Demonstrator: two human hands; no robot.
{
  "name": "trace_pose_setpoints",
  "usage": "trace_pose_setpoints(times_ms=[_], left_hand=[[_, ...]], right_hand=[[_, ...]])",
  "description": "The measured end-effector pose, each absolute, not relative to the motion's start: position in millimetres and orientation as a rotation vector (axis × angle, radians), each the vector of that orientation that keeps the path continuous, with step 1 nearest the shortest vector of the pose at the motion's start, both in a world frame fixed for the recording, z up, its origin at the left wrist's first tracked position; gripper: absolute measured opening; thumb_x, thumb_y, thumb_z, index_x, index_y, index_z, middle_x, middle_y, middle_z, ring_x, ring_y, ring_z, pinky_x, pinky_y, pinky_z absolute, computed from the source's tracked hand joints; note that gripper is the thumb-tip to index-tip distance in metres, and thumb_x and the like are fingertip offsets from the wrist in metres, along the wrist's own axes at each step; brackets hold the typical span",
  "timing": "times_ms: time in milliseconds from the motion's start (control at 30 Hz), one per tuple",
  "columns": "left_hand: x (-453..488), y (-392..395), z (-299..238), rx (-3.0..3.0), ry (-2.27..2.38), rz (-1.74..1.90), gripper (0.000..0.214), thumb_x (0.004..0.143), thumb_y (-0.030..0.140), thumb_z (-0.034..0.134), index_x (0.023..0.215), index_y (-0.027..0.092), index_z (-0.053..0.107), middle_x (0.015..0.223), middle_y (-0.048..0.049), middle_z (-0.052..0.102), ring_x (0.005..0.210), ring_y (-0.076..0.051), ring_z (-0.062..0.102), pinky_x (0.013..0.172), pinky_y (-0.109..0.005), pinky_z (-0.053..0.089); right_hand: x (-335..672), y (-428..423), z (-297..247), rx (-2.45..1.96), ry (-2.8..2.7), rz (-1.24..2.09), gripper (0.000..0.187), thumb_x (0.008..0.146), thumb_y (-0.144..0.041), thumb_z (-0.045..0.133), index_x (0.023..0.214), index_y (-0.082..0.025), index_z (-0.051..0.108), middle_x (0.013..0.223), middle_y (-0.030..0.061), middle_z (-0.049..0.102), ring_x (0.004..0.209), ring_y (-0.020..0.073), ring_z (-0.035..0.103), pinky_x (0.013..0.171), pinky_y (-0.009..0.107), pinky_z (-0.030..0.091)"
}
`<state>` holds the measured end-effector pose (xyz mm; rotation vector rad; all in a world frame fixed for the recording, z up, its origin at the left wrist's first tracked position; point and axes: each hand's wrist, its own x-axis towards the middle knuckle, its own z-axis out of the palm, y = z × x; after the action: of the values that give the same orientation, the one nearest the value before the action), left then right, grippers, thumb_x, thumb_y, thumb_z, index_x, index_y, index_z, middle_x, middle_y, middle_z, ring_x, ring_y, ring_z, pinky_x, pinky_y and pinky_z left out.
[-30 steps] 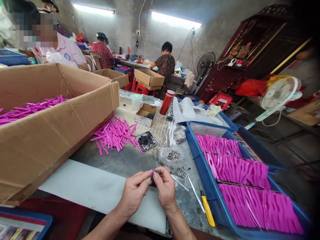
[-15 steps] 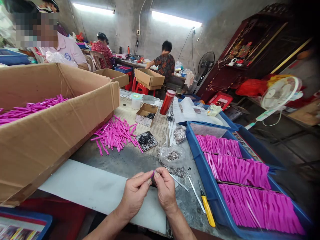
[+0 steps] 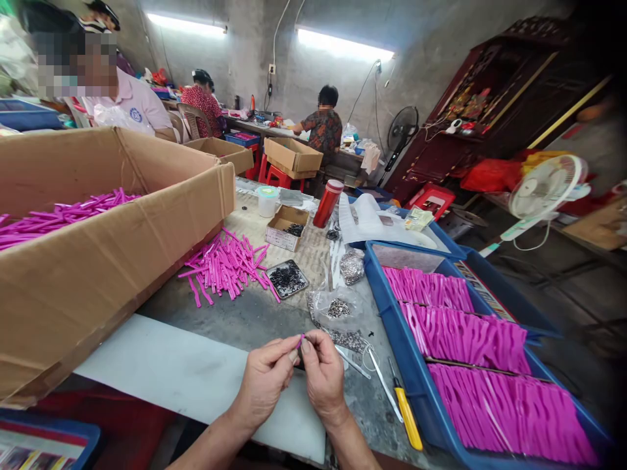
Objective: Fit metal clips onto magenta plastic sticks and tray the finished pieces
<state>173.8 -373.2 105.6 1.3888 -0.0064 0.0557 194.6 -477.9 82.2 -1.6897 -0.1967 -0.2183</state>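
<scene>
My left hand (image 3: pixel 267 377) and my right hand (image 3: pixel 323 373) meet fingertip to fingertip above the front of the table. Pinched between them is a small magenta plastic piece (image 3: pixel 302 339); only its tip shows, the rest is covered by my fingers. Under my hands lies a pale flat board (image 3: pixel 196 370). Beyond them sit a pile of magenta strips (image 3: pixel 228 267), a small tray of black parts (image 3: pixel 288 279) and a plastic bag of small metal rings (image 3: pixel 337 307).
A large cardboard box (image 3: pixel 112 254) of magenta strips stands left. On the right, a blue crate (image 3: pixel 392 333) holds rows of magenta pieces. A yellow-handled screwdriver (image 3: pixel 407 418) lies beside it. Farther back are a red bottle (image 3: pixel 328 203) and a small carton (image 3: pixel 284 239). Several people sit behind.
My hands stay together on the magenta piece with only a slight shift of the fingers. The whole view has tilted a little.
</scene>
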Motion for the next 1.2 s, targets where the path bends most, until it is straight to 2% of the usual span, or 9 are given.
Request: trace_pose_setpoints(times_ms=[167,333,500,667,733,867,1000,1100,1200], left_hand=[[174.7,-372.9,105.8,1.496,-0.068,0.148,0.023,0.069,0.019,0.054,0.088,0.015,0.067,0.058,-0.0012,0.048,0.05,-0.009,0.043,0.043,-0.018,0.038],[176.6,-374.2,108.6,1.385,0.041,0.018,0.027,0.07,0.023,0.053,0.091,0.012,0.065,0.058,-0.0006,0.047,0.038,-0.005,0.034,0.032,-0.017,0.029],[174.1,-372.8,112.9,1.561,-0.103,0.223,0.023,0.069,0.02,0.054,0.087,0.017,0.067,0.058,-0.0023,0.052,0.054,-0.012,0.047,0.05,-0.022,0.042],[176.4,-376.0,111.4,1.422,0.017,0.059,0.027,0.07,0.023,0.052,0.091,0.013,0.066,0.057,-0.0001,0.046,0.038,-0.005,0.035,0.033,-0.017,0.03],[176.0,-377.5,110.5,1.432,0.018,0.057,0.027,0.07,0.023,0.052,0.091,0.013,0.066,0.057,-0.0002,0.047,0.037,-0.005,0.035,0.032,-0.016,0.03],[170.9,-376.6,110.8,1.626,-0.14,0.268,0.025,0.072,0.017,0.05,0.091,0.016,0.066,0.059,-0.0028,0.053,0.05,-0.01,0.047,0.047,-0.02,0.041],[169.8,-375.4,111.4,1.679,-0.229,0.376,0.027,0.073,0.015,0.048,0.094,0.018,0.065,0.064,-0.0048,0.058,0.058,-0.013,0.052,0.055,-0.022,0.044],[173.6,-377.3,110.3,1.561,-0.11,0.242,0.024,0.072,0.019,0.051,0.091,0.016,0.066,0.06,-0.0028,0.054,0.05,-0.01,0.047,0.046,-0.02,0.041],[176.7,-380.1,107.9,1.389,0.032,0.07,0.026,0.069,0.023,0.054,0.089,0.013,0.066,0.056,0.0002,0.047,0.037,-0.005,0.036,0.033,-0.016,0.03]], right_hand=[[194.5,-478.5,84.3,-1.682,-0.193,-0.172,0.018,0.081,-0.031,0.041,0.068,-0.019,0.046,0.058,-0.0023,0.044,0.053,0.0109,0.043,0.049,0.022,0.037],[194.8,-478.8,84.5,-1.782,-0.222,-0.265,0.016,0.081,-0.03,0.041,0.072,-0.018,0.047,0.061,-0.0014,0.046,0.056,0.0117,0.044,0.053,0.023,0.037],[194.3,-478.7,86.1,-1.751,-0.219,-0.216,0.019,0.082,-0.031,0.039,0.069,-0.019,0.045,0.059,-0.0023,0.043,0.055,0.0115,0.043,0.05,0.022,0.036],[194.6,-479.1,84.9,-1.829,-0.225,-0.317,0.014,0.081,-0.029,0.039,0.074,-0.019,0.046,0.063,-0.0012,0.045,0.058,0.0121,0.044,0.053,0.023,0.036],[194.3,-479.7,84.9,-1.868,-0.235,-0.334,0.015,0.081,-0.028,0.039,0.071,-0.019,0.045,0.061,-0.0018,0.043,0.056,0.012,0.043,0.053,0.023,0.035],[192.3,-479.8,87.6,-1.875,-0.254,-0.332,0.017,0.082,-0.028,0.037,0.069,-0.019,0.043,0.058,-0.0024,0.041,0.054,0.0119,0.041,0.05,0.023,0.033],[191.2,-478.4,88.4,-1.793,-0.223,-0.292,0.02,0.083,-0.029,0.035,0.067,-0.019,0.043,0.057,-0.0023,0.04,0.053,0.0116,0.039,0.048,0.022,0.033],[192.4,-478.7,87.0,-1.777,-0.2,-0.255,0.018,0.082,-0.03,0.036,0.07,-0.019,0.044,0.059,-0.0021,0.042,0.053,0.0115,0.041,0.048,0.022,0.035],[194.1,-480.9,85.8,-1.846,-0.231,-0.307,0.015,0.081,-0.028,0.039,0.072,-0.019,0.046,0.06,-0.0015,0.044,0.055,0.0119,0.043,0.05,0.023,0.036]])
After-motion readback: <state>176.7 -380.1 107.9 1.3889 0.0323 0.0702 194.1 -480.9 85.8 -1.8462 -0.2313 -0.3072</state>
